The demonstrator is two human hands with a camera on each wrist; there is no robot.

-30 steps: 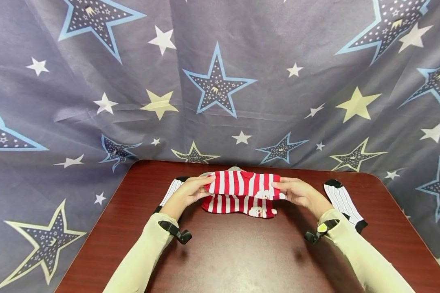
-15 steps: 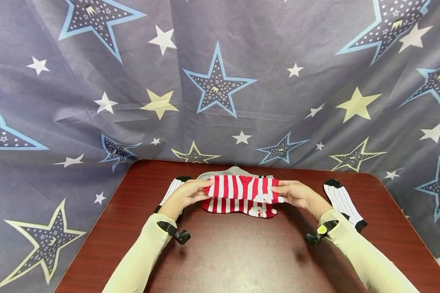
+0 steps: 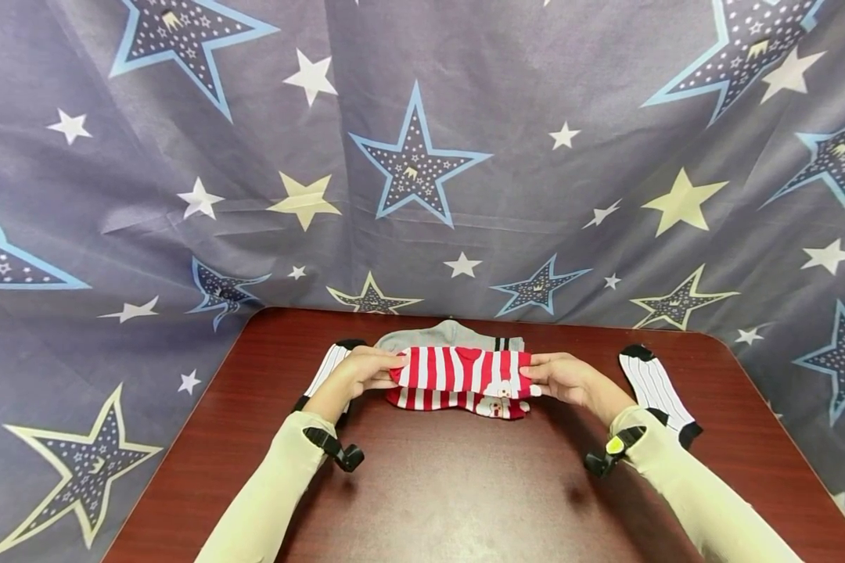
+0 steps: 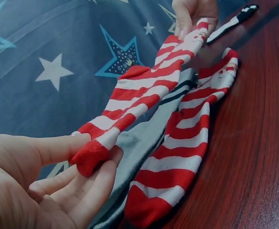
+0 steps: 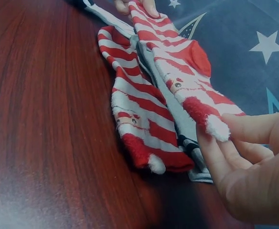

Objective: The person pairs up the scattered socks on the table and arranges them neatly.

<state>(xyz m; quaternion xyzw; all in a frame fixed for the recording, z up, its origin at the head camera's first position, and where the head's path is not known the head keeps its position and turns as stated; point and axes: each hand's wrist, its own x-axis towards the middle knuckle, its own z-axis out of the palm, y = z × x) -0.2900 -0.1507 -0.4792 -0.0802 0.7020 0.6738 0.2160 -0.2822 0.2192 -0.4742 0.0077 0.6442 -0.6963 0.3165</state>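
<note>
A red-and-white striped sock (image 3: pixel 458 370) with a Santa face is stretched sideways between both hands, held above the table. My left hand (image 3: pixel 355 377) pinches its red toe between thumb and fingers, as the left wrist view shows. At the cuff end, beside the white pompom, my right hand (image 3: pixel 570 378) pinches the fabric. Just below and nearer lies a matching striped sock (image 5: pixel 139 102), flat on the table. Behind them is a grey sock (image 3: pixel 451 335) with dark bands at its cuff, partly covered by the held sock.
On the right of the brown table (image 3: pixel 451 493) lies a white sock (image 3: pixel 653 383) with black stripes and black ends. Another such sock (image 3: pixel 329 367) lies at left, partly behind the left hand. A star-patterned curtain (image 3: pixel 422 250) hangs along the table's back edge.
Both hands have lowered the striped sock towards the matching one on the table. More of the grey sock behind now shows, and the lower striped sock is more covered.
</note>
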